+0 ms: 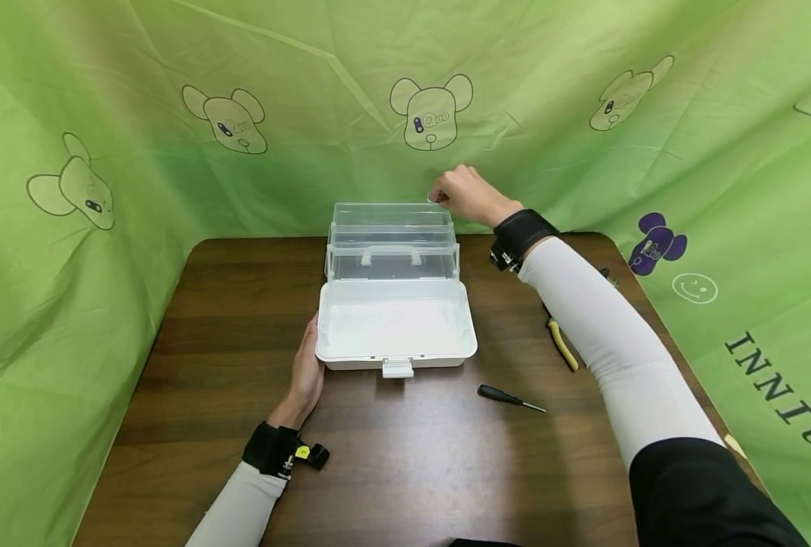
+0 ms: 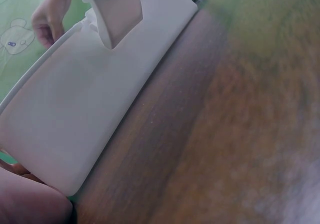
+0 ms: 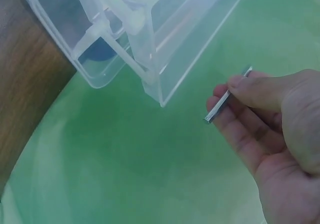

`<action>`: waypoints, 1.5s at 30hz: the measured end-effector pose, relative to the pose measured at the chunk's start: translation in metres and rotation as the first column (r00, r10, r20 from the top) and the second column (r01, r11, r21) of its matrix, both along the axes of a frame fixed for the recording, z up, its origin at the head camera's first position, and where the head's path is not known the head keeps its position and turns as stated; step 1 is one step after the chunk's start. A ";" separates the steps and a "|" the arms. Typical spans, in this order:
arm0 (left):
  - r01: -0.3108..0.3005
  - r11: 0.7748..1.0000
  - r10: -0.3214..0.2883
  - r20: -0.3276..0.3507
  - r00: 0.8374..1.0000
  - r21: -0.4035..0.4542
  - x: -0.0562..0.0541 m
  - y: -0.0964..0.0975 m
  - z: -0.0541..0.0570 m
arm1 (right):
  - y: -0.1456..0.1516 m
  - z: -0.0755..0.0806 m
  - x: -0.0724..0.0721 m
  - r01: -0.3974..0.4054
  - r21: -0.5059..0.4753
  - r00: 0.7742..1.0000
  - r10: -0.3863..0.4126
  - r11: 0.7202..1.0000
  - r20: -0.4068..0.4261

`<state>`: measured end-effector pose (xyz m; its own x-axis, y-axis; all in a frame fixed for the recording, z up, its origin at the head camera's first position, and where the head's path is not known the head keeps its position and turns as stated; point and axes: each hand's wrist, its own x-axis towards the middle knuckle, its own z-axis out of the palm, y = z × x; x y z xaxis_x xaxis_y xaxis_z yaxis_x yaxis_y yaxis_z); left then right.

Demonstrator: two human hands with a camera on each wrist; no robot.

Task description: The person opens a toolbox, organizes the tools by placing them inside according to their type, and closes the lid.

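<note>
A white storage box (image 1: pixel 396 363) stands on the table with its lid up and clear stepped trays (image 1: pixel 393 264) raised behind its bare white base. My left hand (image 1: pixel 305 372) rests along the box's left side, fingers against the wall. In the left wrist view, part of that hand (image 2: pixel 30 199) shows at the box's corner. Above the back right corner of the top tray, my right hand (image 1: pixel 472 195) pinches a short, thin silver metal rod (image 3: pixel 227 95) between thumb and fingers. The right wrist view shows the rod beside the clear tray (image 3: pixel 172 49), apart from it.
A black-handled screwdriver (image 1: pixel 500 393) lies on the table, front right of the box. Yellow-handled pliers (image 1: pixel 561 346) lie further right, partly beneath my right arm. Some small item (image 1: pixel 608 277) by the right edge is mostly hidden. A green printed cloth (image 1: pixel 323 114) hangs behind the table.
</note>
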<state>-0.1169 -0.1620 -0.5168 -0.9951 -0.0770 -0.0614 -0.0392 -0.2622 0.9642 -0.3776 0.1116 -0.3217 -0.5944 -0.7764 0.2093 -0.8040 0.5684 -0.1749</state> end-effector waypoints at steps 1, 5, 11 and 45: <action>-0.002 1.000 0.002 0.000 1.000 0.003 0.000 0.000 0.000 | -0.002 -0.001 -0.001 0.000 0.004 1.000 0.000 1.000 0.005; 0.000 1.000 0.000 -0.001 1.000 0.004 0.000 -0.001 -0.002 | -0.008 -0.006 -0.003 0.000 0.013 1.000 0.000 1.000 0.028; -0.009 1.000 0.009 -0.004 1.000 0.002 0.000 -0.001 -0.003 | -0.015 -0.007 -0.005 0.016 0.008 0.998 -0.017 1.000 0.056; -0.008 1.000 0.008 -0.007 1.000 0.010 0.001 -0.001 0.000 | -0.022 -0.031 -0.018 0.066 0.096 0.980 -0.083 0.993 0.180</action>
<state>-0.1157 -0.1626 -0.5166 -0.9948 -0.0848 -0.0556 -0.0306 -0.2721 0.9618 -0.3954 0.0898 -0.3526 -0.6731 -0.7392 0.0231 -0.7177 0.6453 -0.2616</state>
